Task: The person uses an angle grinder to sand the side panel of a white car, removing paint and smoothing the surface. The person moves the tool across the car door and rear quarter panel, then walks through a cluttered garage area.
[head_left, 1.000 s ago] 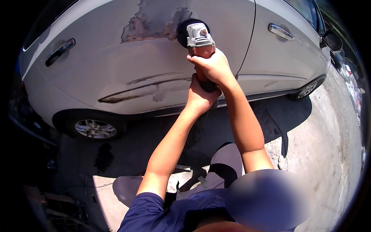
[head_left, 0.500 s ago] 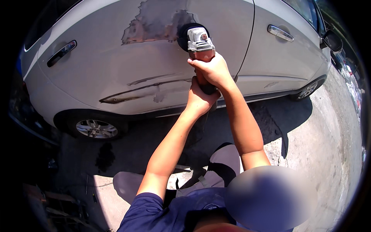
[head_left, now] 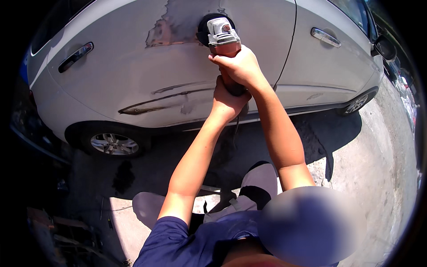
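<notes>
An angle grinder [head_left: 223,33] with a silver head, red-brown body and dark disc is at the right part of a bare grey patch [head_left: 173,24] on the silver car's rear door. My right hand [head_left: 238,64] is wrapped round the tool's body just below the head, thumb across it. Lower down, my left hand [head_left: 227,100] grips the dark handle end, from which a cord [head_left: 236,129] hangs. The disc's underside is hidden, so I cannot tell whether it touches the panel. Long dark scraped streaks [head_left: 158,102] run across the lower door.
Chrome door handles [head_left: 324,36] are on both doors. The car's rear wheel [head_left: 113,143] stands on concrete [head_left: 364,164]. Dark wooden items [head_left: 58,231] and a thin cable [head_left: 115,209] lie at lower left. Pale piled items [head_left: 405,93] are at far right.
The grinder, held in both my hands, has moved up and a little left over the grey patch. The view has shifted slightly. My grip looks the same.
</notes>
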Demonstrator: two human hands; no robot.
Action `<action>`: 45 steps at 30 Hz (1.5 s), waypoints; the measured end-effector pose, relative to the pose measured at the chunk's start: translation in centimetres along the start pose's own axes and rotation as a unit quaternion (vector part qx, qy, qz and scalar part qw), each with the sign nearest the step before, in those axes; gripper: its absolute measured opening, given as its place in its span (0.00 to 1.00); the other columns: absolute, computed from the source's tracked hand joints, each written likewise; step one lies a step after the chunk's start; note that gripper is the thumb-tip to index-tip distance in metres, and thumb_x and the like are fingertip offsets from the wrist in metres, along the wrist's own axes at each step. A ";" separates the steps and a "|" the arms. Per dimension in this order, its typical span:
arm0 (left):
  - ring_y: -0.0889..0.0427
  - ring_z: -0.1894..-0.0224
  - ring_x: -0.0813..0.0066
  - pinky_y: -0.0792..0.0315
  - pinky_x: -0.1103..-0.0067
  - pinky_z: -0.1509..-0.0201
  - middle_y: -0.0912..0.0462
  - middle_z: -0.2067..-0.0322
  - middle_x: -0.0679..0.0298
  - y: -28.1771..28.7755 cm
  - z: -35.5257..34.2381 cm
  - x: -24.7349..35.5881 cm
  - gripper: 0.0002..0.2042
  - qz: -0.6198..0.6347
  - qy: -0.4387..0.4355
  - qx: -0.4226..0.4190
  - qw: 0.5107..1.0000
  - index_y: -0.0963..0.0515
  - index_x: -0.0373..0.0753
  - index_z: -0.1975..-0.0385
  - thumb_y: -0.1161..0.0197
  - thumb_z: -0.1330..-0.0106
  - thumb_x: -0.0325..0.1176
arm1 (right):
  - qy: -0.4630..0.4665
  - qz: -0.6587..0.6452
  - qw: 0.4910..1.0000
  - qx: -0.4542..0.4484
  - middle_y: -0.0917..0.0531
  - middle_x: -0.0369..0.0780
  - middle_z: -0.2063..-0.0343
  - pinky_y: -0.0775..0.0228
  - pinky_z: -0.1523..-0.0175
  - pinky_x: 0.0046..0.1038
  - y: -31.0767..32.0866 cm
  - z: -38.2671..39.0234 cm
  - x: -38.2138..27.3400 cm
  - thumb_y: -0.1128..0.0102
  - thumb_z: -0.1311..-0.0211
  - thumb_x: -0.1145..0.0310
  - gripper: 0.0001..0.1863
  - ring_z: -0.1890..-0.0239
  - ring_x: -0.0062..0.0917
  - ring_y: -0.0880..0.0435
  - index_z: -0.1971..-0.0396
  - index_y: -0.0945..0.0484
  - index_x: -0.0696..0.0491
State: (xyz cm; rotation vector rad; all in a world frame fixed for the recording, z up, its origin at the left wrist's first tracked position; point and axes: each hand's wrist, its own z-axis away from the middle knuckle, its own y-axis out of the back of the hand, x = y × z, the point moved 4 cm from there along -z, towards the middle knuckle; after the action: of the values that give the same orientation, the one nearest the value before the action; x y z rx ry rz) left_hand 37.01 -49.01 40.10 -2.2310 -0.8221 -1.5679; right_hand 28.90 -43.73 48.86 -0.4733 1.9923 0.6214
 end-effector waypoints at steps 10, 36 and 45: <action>0.16 0.49 0.67 0.22 0.73 0.43 0.17 0.51 0.56 -0.6 3.8 -5.1 0.32 -0.033 0.045 -0.014 0.998 0.31 0.30 0.44 0.22 0.47 0.30 | -0.068 -0.060 0.996 -0.009 0.12 0.42 0.64 0.22 0.52 0.29 -1.0 3.8 5.0 0.19 0.53 0.53 0.28 0.62 0.24 0.14 0.58 0.16 0.59; 0.18 0.44 0.63 0.23 0.71 0.40 0.20 0.46 0.52 3.8 5.5 -5.1 0.39 -0.056 0.069 0.014 0.996 0.36 0.29 0.40 0.18 0.49 0.33 | -0.053 -0.103 0.993 -0.018 0.12 0.41 0.65 0.22 0.53 0.28 -5.4 4.9 5.7 0.19 0.52 0.54 0.25 0.63 0.23 0.14 0.62 0.16 0.59; 0.15 0.47 0.63 0.22 0.71 0.42 0.17 0.50 0.52 4.0 5.9 -5.2 0.37 -0.086 0.111 -0.007 0.990 0.33 0.28 0.42 0.20 0.48 0.36 | -0.050 -0.131 0.990 -0.016 0.13 0.38 0.64 0.23 0.52 0.26 -5.7 5.1 6.6 0.20 0.49 0.55 0.25 0.62 0.21 0.16 0.58 0.16 0.58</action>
State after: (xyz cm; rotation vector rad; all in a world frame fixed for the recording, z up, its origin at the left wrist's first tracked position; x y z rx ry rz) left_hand 42.68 -50.45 33.50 -1.9914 -0.9594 -1.8652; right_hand 32.50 -45.65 39.60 -0.6966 1.7903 0.5024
